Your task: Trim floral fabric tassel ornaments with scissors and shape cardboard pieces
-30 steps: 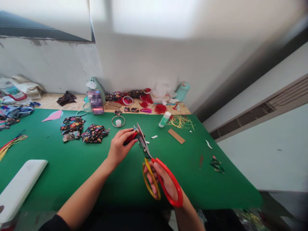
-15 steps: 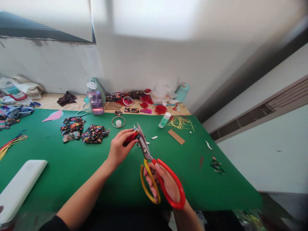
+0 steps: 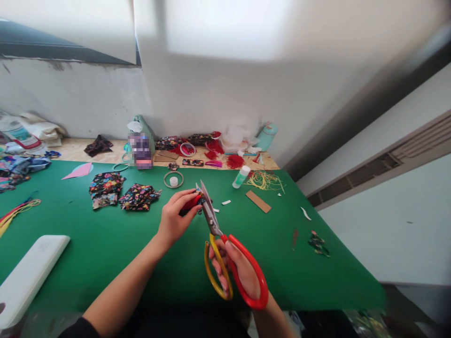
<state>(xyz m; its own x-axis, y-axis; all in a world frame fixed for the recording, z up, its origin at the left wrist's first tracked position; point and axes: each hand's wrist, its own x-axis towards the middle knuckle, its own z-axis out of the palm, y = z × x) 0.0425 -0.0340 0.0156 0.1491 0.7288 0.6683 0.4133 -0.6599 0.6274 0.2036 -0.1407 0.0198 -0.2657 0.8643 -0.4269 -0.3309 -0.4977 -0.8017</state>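
Note:
My left hand (image 3: 177,217) pinches a small piece of red and dark floral fabric (image 3: 192,203), partly hidden by the fingers. In my right hand (image 3: 239,263) is a pair of scissors (image 3: 212,224) with one red and one yellow handle. Their blades point away from me and lie slightly apart against the right edge of the fabric. Small white scraps (image 3: 226,202) lie on the green table (image 3: 169,281) just right of the blades. Two stacks of floral fabric, a left one (image 3: 105,188) and a nearer one (image 3: 138,197), rest left of my left hand.
A glue bottle (image 3: 241,177), a cardboard strip (image 3: 258,201) and tangled yellow threads (image 3: 266,180) lie beyond the scissors. A ring (image 3: 165,178) surrounds a white cap (image 3: 174,181). At the left front is a long white object (image 3: 33,281). Fabric snippets (image 3: 318,243) lie to the right.
The scissors' handles have drawn slightly closer together and shifted a little left with my right hand. My left hand keeps its pinch on the fabric in nearly the same place.

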